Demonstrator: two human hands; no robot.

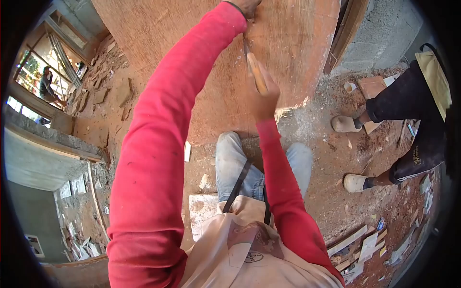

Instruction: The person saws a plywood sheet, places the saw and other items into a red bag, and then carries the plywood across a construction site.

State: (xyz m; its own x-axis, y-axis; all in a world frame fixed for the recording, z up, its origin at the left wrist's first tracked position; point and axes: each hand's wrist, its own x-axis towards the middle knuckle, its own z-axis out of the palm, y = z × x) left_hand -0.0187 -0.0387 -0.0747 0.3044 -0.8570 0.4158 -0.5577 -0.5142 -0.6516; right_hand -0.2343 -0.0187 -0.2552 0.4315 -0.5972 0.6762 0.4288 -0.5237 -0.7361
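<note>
A large wooden board (216, 81) fills the upper middle of the view, in front of my knees. My right hand (265, 98) is wrapped round the light wooden handle of a tool (258, 74), held over the board. The tool's thin dark blade points up and away from me, towards my other hand. At the top edge of the view my left hand (248, 7) is bent down at the board near the blade's far end. Its fingers are partly cut off by the frame, and what they hold, if anything, cannot be made out.
At the right stands another person in dark trousers (408, 101) and light shoes. Wood scraps (357, 245) lie at the lower right, and a cup (349, 87) sits near the wall. A person (47, 86) sits by the far left window opening.
</note>
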